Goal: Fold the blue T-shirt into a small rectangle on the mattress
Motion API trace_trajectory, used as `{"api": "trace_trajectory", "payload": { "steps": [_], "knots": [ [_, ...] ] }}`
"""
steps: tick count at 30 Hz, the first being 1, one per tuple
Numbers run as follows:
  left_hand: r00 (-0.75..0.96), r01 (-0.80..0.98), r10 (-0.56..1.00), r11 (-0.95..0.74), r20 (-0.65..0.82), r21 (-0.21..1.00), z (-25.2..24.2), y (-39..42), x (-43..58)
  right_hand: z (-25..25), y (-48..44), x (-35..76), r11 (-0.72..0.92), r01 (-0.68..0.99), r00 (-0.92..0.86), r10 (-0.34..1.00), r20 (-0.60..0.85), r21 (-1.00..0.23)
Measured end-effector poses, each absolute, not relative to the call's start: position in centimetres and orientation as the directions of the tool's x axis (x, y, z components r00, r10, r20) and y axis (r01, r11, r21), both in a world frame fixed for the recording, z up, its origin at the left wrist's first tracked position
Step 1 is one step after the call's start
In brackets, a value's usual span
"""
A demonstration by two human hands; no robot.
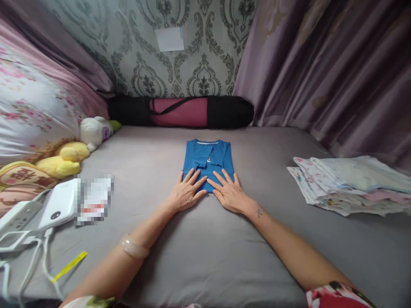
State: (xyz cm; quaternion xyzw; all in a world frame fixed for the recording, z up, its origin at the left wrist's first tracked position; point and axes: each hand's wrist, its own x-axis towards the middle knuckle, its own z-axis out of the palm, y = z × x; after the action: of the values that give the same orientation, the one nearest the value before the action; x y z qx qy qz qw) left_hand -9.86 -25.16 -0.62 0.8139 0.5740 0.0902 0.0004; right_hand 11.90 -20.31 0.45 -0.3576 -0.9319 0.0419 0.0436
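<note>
We press both palms flat, fingers spread and holding nothing, left hand (187, 193) and right hand (230, 193) side by side on the near edge of the folded blue shirt (208, 159), which lies just beyond our fingertips; in our judgement an even outward stroke from the middle would keep the fold square. The grey sheet (199, 248) under the hands looks smooth, with a stack of folded cloths (349, 188) well off to the right, plush toys (80, 147) and a power strip (19, 216) to the left. Farthest from the hands, a rolled mat (180, 112) lies along the patterned wall (144, 47), and a curtain (337, 64) hangs beyond the right hand.

No legible text; characters on round cushion (19, 177) unreadable.
</note>
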Motion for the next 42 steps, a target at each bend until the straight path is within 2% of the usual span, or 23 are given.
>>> {"api": "trace_trajectory", "payload": {
  "steps": [6,9,12,16,20,24,30,35,42],
  "knots": [
    [0.345,0.925,0.931,-0.359,0.119,0.127,-0.8,-24.9,-10.7,1.2,-20.3,12.3,0.753,0.644,-0.759,0.651,0.012,-0.131],
    [0.372,0.912,0.907,-0.397,0.199,0.106,-0.4,-25.0,-11.2,1.4,-20.2,12.8,0.754,0.642,-0.759,0.650,0.017,-0.139],
    [0.469,0.866,0.846,-0.497,0.255,0.058,0.4,-25.4,-11.3,1.1,-20.1,13.4,0.758,0.636,-0.763,0.645,0.029,-0.143],
    [0.561,0.812,0.807,-0.580,0.185,0.066,1.4,-25.7,-10.6,0.4,-20.2,13.5,0.785,0.600,-0.784,0.615,0.077,-0.155],
    [0.523,0.831,0.829,-0.548,0.197,0.099,1.6,-25.3,-9.9,0.5,-20.4,12.8,0.790,0.588,-0.785,0.609,0.112,-0.175],
    [0.427,0.865,0.863,-0.477,0.270,0.157,1.2,-24.9,-10.1,0.6,-19.8,12.6,0.744,0.645,-0.726,0.667,0.165,-0.175],
    [0.492,0.829,0.818,-0.545,0.298,0.128,-0.3,-25.0,-11.9,-1.0,-17.8,14.0,0.744,0.646,-0.707,0.668,0.233,-0.174],
    [0.442,0.865,0.857,-0.485,0.264,0.126,0.2,-25.0,-13.8,-2.0,-17.2,14.8,0.758,0.631,-0.714,0.650,0.260,-0.164],
    [0.390,0.902,0.897,-0.418,0.209,0.110,0.3,-24.5,-14.7,-0.9,-17.6,15.0,0.758,0.646,-0.731,0.648,0.214,-0.088]
  ]
}}
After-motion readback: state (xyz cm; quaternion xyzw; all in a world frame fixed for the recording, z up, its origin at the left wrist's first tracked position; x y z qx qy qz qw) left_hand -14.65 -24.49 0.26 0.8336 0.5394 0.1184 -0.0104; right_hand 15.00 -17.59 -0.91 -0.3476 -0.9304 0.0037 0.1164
